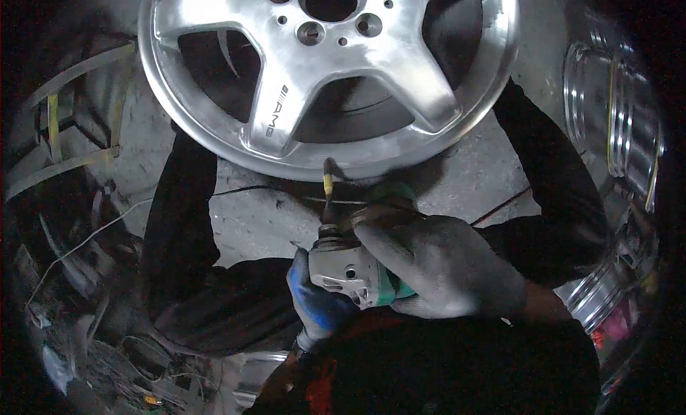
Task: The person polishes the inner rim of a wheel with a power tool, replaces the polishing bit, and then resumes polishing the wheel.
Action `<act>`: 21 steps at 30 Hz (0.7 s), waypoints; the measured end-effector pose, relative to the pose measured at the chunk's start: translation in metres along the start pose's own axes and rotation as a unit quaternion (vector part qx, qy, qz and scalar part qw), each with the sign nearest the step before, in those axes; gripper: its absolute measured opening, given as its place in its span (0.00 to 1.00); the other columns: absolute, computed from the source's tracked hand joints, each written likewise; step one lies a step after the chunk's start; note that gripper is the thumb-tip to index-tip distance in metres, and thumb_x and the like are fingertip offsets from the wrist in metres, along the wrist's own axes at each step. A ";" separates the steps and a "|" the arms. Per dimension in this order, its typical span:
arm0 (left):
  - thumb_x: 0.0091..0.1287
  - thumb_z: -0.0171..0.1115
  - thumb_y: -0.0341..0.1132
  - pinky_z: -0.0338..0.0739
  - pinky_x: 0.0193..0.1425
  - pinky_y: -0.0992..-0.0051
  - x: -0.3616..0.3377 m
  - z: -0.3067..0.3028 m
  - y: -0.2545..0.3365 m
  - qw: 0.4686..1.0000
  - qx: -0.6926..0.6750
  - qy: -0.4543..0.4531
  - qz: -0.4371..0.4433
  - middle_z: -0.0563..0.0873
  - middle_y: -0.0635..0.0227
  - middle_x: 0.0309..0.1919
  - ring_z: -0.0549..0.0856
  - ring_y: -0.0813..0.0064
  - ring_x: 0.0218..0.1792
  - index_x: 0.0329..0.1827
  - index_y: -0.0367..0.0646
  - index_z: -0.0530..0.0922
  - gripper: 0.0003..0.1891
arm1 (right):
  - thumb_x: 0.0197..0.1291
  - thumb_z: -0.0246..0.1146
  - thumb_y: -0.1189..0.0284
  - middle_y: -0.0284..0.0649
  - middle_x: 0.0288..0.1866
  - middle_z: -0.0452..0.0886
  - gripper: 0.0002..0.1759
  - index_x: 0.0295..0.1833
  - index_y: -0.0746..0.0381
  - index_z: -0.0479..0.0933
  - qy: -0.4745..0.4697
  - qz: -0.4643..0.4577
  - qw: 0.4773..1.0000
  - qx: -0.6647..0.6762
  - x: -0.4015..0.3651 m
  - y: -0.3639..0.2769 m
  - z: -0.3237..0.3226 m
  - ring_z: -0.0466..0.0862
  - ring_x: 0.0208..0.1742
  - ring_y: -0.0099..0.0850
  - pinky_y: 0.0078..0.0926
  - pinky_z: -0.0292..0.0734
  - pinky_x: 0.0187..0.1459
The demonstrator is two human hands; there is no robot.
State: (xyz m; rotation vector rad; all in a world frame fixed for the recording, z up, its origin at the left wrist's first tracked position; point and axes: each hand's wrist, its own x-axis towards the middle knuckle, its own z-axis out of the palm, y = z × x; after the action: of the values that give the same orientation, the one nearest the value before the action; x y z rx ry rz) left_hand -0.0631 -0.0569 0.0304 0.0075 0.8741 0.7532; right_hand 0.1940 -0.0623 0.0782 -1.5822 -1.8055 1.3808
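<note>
A silver five-spoke alloy wheel (325, 79) marked AMG stands upright in front of me, its lower rim near my knees. My right hand (443, 265), in a grey glove, wraps over the top of a power grinder (350, 272) with a grey head and green body. My left hand (318, 301), in a blue glove, grips the grinder from below. The tool's narrow tip (329, 183), with a yellow band, points up at the lower edge of the wheel rim and touches or nearly touches it.
My dark-trousered legs (182, 229) spread on either side of the wheel on a grey concrete floor (250, 222). Another shiny rim (614, 122) stands at the right. Metal strips and tangled wires (78, 136) lie at the left.
</note>
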 end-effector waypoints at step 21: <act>0.84 0.56 0.41 0.86 0.64 0.58 0.001 0.028 0.012 0.940 0.291 0.160 0.079 0.87 0.55 0.54 0.88 0.64 0.57 0.64 0.35 0.77 0.18 | 0.49 0.76 0.65 0.48 0.35 0.84 0.46 0.73 0.71 0.69 0.088 -0.066 0.994 -0.001 0.016 0.004 0.010 0.89 0.38 0.50 0.45 0.85 0.45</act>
State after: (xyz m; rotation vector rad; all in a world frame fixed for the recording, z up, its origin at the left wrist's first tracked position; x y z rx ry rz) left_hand -0.0504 -0.0388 0.0517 0.4972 1.3984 0.6275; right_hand 0.1837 -0.0522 0.0654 -1.5054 -1.7717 1.1423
